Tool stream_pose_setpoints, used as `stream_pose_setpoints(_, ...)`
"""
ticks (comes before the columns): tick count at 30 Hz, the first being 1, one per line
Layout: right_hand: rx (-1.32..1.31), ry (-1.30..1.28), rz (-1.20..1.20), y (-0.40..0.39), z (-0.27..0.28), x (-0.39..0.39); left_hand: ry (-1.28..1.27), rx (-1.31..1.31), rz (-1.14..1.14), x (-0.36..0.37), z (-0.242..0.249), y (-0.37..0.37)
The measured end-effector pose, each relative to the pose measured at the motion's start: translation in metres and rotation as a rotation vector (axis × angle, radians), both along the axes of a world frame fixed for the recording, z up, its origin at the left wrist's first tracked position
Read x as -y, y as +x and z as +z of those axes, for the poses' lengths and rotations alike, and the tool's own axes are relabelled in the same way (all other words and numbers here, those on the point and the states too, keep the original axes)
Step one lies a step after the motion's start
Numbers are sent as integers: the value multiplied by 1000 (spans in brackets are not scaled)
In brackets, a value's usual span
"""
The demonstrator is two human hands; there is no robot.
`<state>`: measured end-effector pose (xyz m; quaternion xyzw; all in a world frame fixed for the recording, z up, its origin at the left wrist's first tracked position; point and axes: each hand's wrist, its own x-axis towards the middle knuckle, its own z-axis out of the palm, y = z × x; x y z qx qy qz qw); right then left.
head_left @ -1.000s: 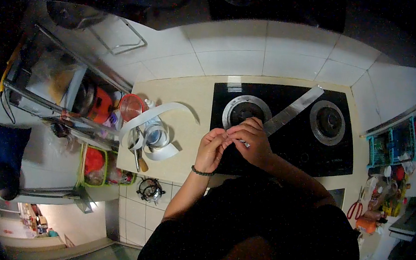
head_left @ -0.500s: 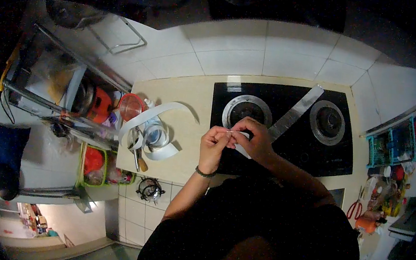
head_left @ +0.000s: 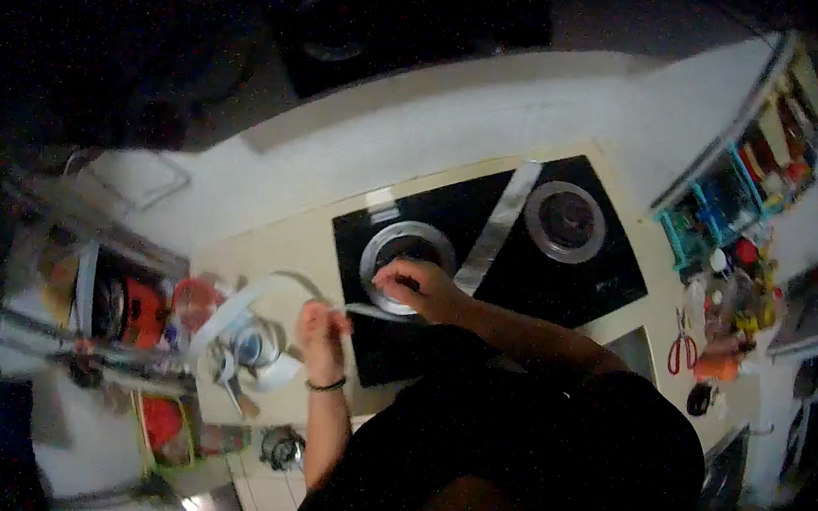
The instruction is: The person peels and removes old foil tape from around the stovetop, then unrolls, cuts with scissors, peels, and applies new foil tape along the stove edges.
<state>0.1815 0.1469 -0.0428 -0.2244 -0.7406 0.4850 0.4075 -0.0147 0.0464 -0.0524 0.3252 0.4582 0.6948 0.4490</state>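
My left hand (head_left: 323, 334), with a dark bracelet at the wrist, is raised over the counter's front part, its fingers bent and blurred. My right hand (head_left: 419, 289) is over the left burner (head_left: 409, 239), fingers curled together. Between the two hands runs a thin white strip (head_left: 369, 311), whose ends are hidden or blurred at the fingers. A long silvery strip (head_left: 500, 227) lies across the black stove between the burners. Left of my left hand, a loose white band (head_left: 232, 307) curls on the counter around a blue-white round item (head_left: 253, 344).
A red container (head_left: 196, 302) stands at the counter's left. On the right are the other burner (head_left: 565, 221), red-handled scissors (head_left: 682, 353), a teal basket (head_left: 724, 202) and assorted packets. Tiled wall (head_left: 422, 124) rises behind the stove.
The view has tilted and shifted. My hands, together half a second ago, are now apart, with the white strip showing between them.
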Motion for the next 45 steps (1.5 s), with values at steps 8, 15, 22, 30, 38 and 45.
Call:
stream_pose_setpoints(8,735,160,-800,131,-142,-140,-263,-406,123,46,-78,-146)
stream_pose_setpoints(15,1546,144,-798,219,-130,-219,-425,-970,17,74,-81,-108)
stream_pose_setpoints(22,1127,-53,-873,245,-155,-278,-615,-955,15,107,-46,-20)
stream_pose_setpoints(30,958,202,-1041,225,-182,-302,-657,-1112,21,155,-8,73)
stream_pose_setpoints(38,106,576,-534,103,2,-157,-340,-374,66,95,12,99)
stream_pose_setpoints(45,-65,766,-187,24,84,35,128,178,-131,41,76,114)
